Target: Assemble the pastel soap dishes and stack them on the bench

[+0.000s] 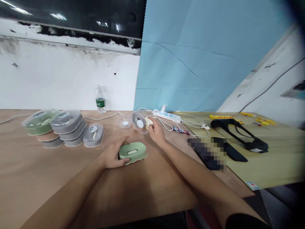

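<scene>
A green oval box (140,151) lies on the table in front of me, with a slot in its top and a pale strip in the slot. My left hand (113,155) grips its left end, thumb along the near side and fingers round the far side. Farther off to the right, my right hand (156,131) pinches a small cream-coloured piece (148,121). That piece is beside a clear plastic container (137,118) with a white round label; whether they touch, I cannot tell.
On the left stand stacked boxes with clear lids, green on top (35,128) and grey (68,127), plus a single grey box (93,140). A water bottle (100,102) stands by the wall. A power strip (166,115) with cables and a black frame (252,144) lie rightward.
</scene>
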Action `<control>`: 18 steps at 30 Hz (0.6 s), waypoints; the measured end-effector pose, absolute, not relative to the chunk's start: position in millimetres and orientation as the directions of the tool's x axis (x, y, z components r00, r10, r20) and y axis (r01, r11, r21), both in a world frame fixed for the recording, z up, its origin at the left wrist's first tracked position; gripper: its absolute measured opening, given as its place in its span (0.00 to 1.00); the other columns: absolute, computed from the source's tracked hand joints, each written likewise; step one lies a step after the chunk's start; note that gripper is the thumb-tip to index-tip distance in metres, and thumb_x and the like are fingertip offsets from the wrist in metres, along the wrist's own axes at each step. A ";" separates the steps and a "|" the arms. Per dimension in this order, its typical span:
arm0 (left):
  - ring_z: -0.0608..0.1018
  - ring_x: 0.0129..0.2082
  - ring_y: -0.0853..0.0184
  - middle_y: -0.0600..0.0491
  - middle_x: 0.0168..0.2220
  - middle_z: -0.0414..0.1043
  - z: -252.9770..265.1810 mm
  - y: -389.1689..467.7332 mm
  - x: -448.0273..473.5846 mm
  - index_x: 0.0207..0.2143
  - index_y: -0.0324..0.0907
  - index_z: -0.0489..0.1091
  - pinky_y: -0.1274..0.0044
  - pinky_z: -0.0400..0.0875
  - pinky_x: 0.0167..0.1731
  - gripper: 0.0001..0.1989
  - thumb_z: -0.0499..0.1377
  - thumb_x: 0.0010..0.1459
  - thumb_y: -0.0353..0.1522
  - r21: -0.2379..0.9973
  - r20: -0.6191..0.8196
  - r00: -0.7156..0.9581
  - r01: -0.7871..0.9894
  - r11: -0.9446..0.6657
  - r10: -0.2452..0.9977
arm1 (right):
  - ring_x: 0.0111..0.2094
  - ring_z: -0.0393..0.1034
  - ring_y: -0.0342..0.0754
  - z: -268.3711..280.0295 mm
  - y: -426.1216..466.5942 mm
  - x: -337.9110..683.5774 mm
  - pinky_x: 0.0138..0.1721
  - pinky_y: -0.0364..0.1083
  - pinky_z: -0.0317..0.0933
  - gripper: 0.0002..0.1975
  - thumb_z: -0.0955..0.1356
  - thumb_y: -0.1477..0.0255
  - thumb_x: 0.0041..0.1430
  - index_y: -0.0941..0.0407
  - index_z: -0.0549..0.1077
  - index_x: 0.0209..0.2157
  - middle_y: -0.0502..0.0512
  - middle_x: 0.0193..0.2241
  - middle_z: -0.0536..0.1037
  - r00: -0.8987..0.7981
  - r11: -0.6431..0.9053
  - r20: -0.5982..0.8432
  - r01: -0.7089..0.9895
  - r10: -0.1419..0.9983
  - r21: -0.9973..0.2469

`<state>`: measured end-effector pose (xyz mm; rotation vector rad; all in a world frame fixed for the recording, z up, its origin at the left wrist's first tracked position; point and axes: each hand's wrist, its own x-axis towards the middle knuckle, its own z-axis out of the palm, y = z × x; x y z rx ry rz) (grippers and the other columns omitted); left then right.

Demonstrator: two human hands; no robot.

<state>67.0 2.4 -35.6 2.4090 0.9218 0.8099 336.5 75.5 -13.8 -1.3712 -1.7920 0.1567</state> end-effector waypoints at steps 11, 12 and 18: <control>0.73 0.51 0.54 0.42 0.54 0.68 -24.8 3.2 55.3 0.56 0.40 0.61 0.66 0.68 0.49 0.35 0.63 0.49 0.47 0.477 0.370 0.625 0.506 -0.718 0.687 | 0.25 0.70 0.45 15.7 130.3 246.9 0.30 0.42 0.57 0.16 0.61 0.66 0.61 0.58 0.77 0.30 0.54 0.23 0.77 -0.229 0.286 0.176 0.835 0.957 -0.470; 0.73 0.51 0.54 0.42 0.54 0.69 -23.7 2.9 54.6 0.55 0.40 0.62 0.67 0.68 0.49 0.35 0.63 0.49 0.48 0.475 0.372 0.621 0.511 -0.716 0.690 | 0.23 0.69 0.44 15.2 132.2 243.1 0.29 0.42 0.56 0.19 0.60 0.63 0.62 0.58 0.77 0.29 0.54 0.22 0.77 -0.252 0.278 0.119 0.831 0.960 -0.481; 0.74 0.49 0.55 0.43 0.52 0.69 -21.1 2.6 51.0 0.53 0.40 0.64 0.67 0.69 0.48 0.33 0.62 0.50 0.48 0.458 0.373 0.608 0.536 -0.709 0.701 | 0.27 0.71 0.46 10.8 132.4 236.5 0.32 0.43 0.58 0.19 0.64 0.58 0.60 0.58 0.79 0.34 0.56 0.26 0.79 -0.347 0.341 0.068 0.836 0.935 -0.431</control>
